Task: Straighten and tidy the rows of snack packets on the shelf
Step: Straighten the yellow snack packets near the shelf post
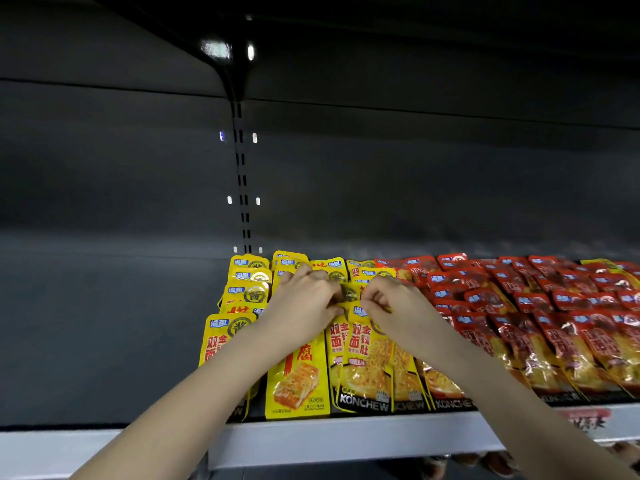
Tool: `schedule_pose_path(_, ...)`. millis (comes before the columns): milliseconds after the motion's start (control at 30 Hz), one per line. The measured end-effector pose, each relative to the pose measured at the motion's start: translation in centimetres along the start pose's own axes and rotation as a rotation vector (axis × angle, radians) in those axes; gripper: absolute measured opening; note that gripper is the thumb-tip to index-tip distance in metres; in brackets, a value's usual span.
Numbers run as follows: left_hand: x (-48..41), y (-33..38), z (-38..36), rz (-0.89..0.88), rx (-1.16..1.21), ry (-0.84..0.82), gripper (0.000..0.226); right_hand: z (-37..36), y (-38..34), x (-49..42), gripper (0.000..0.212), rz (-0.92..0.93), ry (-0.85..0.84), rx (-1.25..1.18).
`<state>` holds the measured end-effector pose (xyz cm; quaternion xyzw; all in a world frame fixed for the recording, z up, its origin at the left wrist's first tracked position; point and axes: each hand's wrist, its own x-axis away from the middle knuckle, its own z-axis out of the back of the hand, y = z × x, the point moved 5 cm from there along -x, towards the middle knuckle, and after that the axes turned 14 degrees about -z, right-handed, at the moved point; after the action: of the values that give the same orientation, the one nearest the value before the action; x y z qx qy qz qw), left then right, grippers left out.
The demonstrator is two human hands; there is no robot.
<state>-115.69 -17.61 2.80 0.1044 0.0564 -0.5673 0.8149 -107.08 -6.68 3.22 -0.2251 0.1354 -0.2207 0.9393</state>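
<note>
Yellow snack packets [363, 362] lie in overlapping rows on the dark shelf [104, 341], beside rows of red snack packets [519, 299] to the right. My left hand [304, 303] and my right hand [391, 303] meet over the middle yellow row. Both have curled fingers that pinch the top edge of a yellow packet [349, 296] between them. One yellow packet with a tofu picture [298, 386] lies at the front, partly under my left forearm. The leftmost yellow row [247, 289] runs slightly askew.
The left half of the shelf holds no packets. A grey front rail [346, 438] edges the shelf, with a price label [585, 420] at the right. A slotted upright [242, 174] runs up the dark back wall, and another shelf hangs overhead.
</note>
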Motion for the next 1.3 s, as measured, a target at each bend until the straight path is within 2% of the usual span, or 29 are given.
schedule_pose_path(100,-0.1,-0.1,0.0,0.017,0.023,0.013,0.019,-0.3,-0.7,0.3,0.007,0.037,-0.008,-0.041)
schedule_pose_path(433,-1.2,-0.9,-0.3,0.041,0.156,-0.011,0.013,-1.1,-1.9,0.7,0.016,0.168,-0.011,-0.023)
schedule_pose_path(567,-1.6,-1.6,-0.6,0.022,0.217,-0.005,0.018,-1.2,-1.7,0.6,0.022,0.168,-0.05,-0.057)
schedule_pose_path(700,-1.8,-1.9,-0.7,0.019,0.244,0.022,0.013,-1.2,-1.5,0.5,0.025,0.155,-0.081,-0.054)
schedule_pose_path(833,-1.7,-2.1,-0.8,0.031,0.29,0.065,0.006,-0.8,-0.9,-0.3,0.028,0.107,-0.022,-0.041)
schedule_pose_path(900,-1.7,-2.2,-0.7,0.064,0.29,0.111,0.011,-0.5,-0.7,-1.0,0.027,0.084,0.001,-0.015)
schedule_pose_path(1067,-1.8,-2.4,-0.8,0.152,0.246,0.182,0.028,-1.2,-0.8,-2.3,0.021,0.016,-0.156,-0.015)
schedule_pose_path(1300,-2.1,-3.3,-1.5,0.251,0.293,0.21,0.024,-1.6,-0.6,-3.6,0.015,-0.034,-0.305,-0.089)
